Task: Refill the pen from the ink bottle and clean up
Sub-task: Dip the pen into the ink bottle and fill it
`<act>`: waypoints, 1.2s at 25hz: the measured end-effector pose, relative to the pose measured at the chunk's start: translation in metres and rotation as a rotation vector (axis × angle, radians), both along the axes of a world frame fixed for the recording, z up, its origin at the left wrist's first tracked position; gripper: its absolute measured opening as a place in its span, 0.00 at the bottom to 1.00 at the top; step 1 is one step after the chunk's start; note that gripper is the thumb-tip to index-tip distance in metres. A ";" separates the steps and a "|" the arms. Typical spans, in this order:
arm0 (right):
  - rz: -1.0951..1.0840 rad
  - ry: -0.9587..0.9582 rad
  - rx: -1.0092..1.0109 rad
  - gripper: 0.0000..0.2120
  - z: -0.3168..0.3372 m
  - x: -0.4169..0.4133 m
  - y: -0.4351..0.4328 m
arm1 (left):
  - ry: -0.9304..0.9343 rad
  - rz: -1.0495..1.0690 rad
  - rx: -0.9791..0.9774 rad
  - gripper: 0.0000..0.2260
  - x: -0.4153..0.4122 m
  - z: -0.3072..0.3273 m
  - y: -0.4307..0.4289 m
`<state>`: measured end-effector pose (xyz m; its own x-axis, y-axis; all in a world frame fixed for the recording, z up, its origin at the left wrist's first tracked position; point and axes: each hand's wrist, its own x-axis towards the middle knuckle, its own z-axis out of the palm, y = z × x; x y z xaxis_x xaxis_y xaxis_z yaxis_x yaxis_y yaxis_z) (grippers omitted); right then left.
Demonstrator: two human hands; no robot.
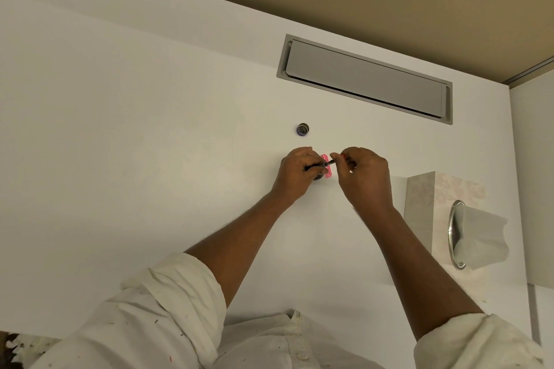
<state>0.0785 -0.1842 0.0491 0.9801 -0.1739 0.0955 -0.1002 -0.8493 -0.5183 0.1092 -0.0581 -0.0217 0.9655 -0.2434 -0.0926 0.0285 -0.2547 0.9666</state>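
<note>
Both hands meet over the middle of the white desk [150, 159]. My left hand [296, 174] is closed around a thin dark pen part [328, 163] whose tip points right. My right hand [364, 174] pinches another small piece with a red end [344, 156], held against that tip. Between the hands shows a pink object [326, 169], partly hidden. A dark round thing, probably the ink bottle [318, 178], sits just under my left hand, mostly covered. A small round cap [303, 129] with a purple rim lies on the desk behind the hands.
A tissue box [434, 198] with a metal-ringed opening and a tissue sticking out stands at the right. A grey hinged cable flap [365, 78] is set into the desk at the back. The beige wall rises behind the desk.
</note>
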 end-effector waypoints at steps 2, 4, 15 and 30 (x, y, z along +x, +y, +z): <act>-0.005 -0.006 0.000 0.11 0.000 -0.001 0.000 | 0.026 -0.006 -0.019 0.05 0.000 0.002 0.000; -0.015 -0.009 0.005 0.11 0.000 -0.002 0.001 | 0.042 -0.009 -0.038 0.05 0.000 0.004 0.000; -0.149 -0.038 0.116 0.11 0.005 -0.002 -0.004 | 0.156 0.153 -0.028 0.14 -0.007 0.020 0.016; -0.453 -0.016 0.384 0.11 0.006 -0.023 -0.020 | 0.534 0.532 -0.113 0.05 -0.075 0.048 0.039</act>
<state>0.0558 -0.2045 0.0551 0.7992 -0.5995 -0.0432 -0.3987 -0.4750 -0.7845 0.0343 -0.0192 0.0259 0.7865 0.2064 -0.5820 0.5906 0.0241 0.8066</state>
